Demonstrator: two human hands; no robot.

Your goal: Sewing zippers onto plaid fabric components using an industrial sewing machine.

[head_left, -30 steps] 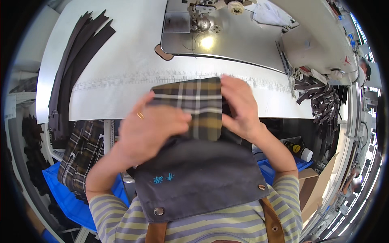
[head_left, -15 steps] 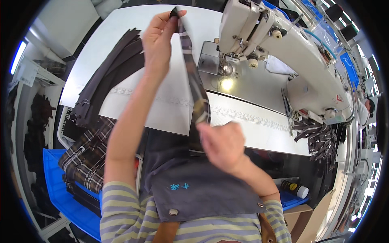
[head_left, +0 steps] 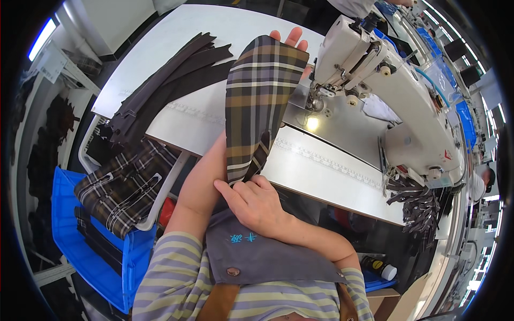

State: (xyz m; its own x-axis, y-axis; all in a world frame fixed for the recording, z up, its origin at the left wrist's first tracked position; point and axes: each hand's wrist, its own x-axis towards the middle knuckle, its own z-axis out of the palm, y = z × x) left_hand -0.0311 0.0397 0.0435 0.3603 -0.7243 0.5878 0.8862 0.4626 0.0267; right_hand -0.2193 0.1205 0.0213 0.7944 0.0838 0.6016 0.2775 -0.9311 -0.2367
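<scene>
A brown, black and white plaid fabric strip [head_left: 259, 88] lies lengthwise over my left hand [head_left: 294, 37] and forearm, its wide end away from me. Past its far and right edges, stretched fingertips of that hand show; the palm is covered. At the near, narrower end my right hand [head_left: 254, 206] is closed on the cloth with curled fingers, its index finger reaching left against my left forearm. Part of the strip is folded over just above the right hand.
A sewing machine [head_left: 396, 101] with its lamp lit stands at the right of the white table [head_left: 321, 171]. Dark cloth strips [head_left: 166, 80] lie on the left side. A blue bin [head_left: 88, 251] with plaid cloth [head_left: 120, 187] sits lower left. Trimmed scraps [head_left: 417, 203] hang at the right edge.
The strip was held up narrow and edge-on, with its far end pinched in my left hand. Now it lies broad over that hand, whose fingers have straightened. My right hand moved left and nearer.
</scene>
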